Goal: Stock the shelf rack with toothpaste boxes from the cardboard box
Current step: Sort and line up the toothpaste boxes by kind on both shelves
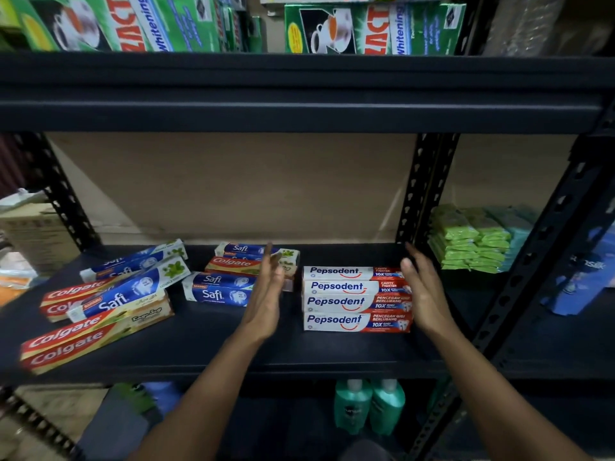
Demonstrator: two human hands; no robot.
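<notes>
Spread flat and holding nothing: left grip (266, 294), fingers straight, palm turned inward, a little apart from the left ends of the Pepsodent boxes (342, 302); right grip (426, 294), straight-fingered too, palm against or just beside their right ends, contact hard to confirm. Probably set on either side to square the row and bring the ends flush.

Between the palms, four boxes lying flat, long sides touching, labels up, in a neat block towards the right end of the shelf (206, 351), near the perforated upright (421, 194). Thin glossy card, long and square-edged. Likely light enough to slide on the dark matt board under a gentle push, and likely to dent at the corners if squeezed.

Further left, looser work: Safi boxes (216, 289) stacked mid-shelf, Colgate boxes (71, 344) skewed and overlapping towards the left front corner, seemingly awaiting the same tidying. Behind, a plain brown backing board (233, 188), dull and smooth. Beyond the left edge, a cardboard carton (33, 234); whether the supply box, cannot tell.
</notes>
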